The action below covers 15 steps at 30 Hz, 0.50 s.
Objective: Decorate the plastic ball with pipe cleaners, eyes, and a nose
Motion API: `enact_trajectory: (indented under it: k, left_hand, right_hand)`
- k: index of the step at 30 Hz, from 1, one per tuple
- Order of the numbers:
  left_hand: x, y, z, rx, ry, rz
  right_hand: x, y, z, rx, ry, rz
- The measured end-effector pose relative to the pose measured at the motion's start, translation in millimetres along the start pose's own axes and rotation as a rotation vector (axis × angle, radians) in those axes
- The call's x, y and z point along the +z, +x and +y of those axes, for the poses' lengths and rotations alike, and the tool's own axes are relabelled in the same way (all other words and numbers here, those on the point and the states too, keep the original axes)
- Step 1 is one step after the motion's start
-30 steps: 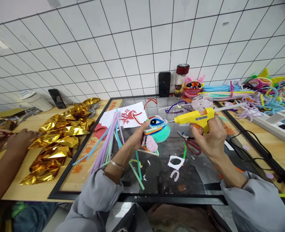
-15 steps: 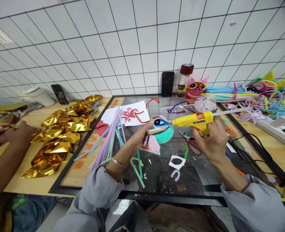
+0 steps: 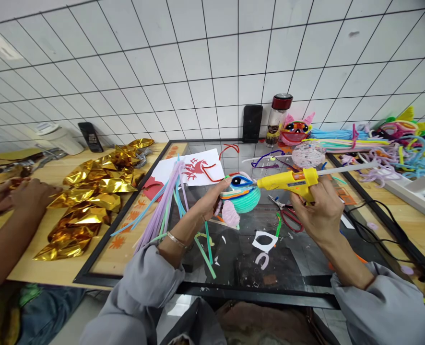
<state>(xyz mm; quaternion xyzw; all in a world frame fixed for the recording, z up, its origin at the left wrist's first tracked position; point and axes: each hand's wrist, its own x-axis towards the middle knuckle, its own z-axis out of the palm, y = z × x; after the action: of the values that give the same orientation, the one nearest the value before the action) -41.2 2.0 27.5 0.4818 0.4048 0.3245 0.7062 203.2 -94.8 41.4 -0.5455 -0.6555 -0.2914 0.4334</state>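
Observation:
My left hand [image 3: 212,199] is closed around the left side of a rounded pipe-cleaner figure [image 3: 246,200]. The figure has turquoise rows, orange and white bands, a blue-rimmed eye [image 3: 238,181] and a pink fuzzy piece [image 3: 230,213] hanging at its lower left. A yellow hot glue gun [image 3: 284,181] is gripped in my right hand [image 3: 318,203], a pale glue stick [image 3: 349,167] jutting from its back. Its nozzle points left and meets the corner of the eye, or nearly so; I cannot tell whether it touches. Red-handled scissors [image 3: 291,218] lie beneath the gun.
Lilac and blue pipe cleaners [image 3: 162,206] lie left, beside white paper [image 3: 201,163] with a red cut-out. A glass bottle [image 3: 275,120] and a phone [image 3: 253,123] stand at the wall. Black cables [image 3: 381,211] run right. Another person's hands [image 3: 29,194] are near gold foil [image 3: 90,191].
The view has shifted slightly. My hands keep the same hold, and the nozzle stays by the eye's corner. The other person's hands have moved a little.

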Motion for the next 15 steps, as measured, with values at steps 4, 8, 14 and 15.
enact_trajectory:
  k: [4,8,14,15]
  left_hand:
    - [-1.6,2.1,-1.6,-0.014,0.018,-0.003]
    - [-2.0,4.9,-4.1,0.016,-0.010,-0.011]
    - [-3.4,5.6,-4.0,-0.024,0.021,0.011]
    - [-3.4,5.5,-3.6,-0.032,0.024,0.014]
  right_hand:
    - [-1.7,2.1,-0.4,0.002,-0.004,-0.019]
    - [-2.1,2.9,0.7,-0.030,0.000,-0.009]
    - [-2.1,2.0,3.2,-0.019,0.015,-0.028]
    - [-2.2,2.0,3.5,-0.022,0.017,-0.026]
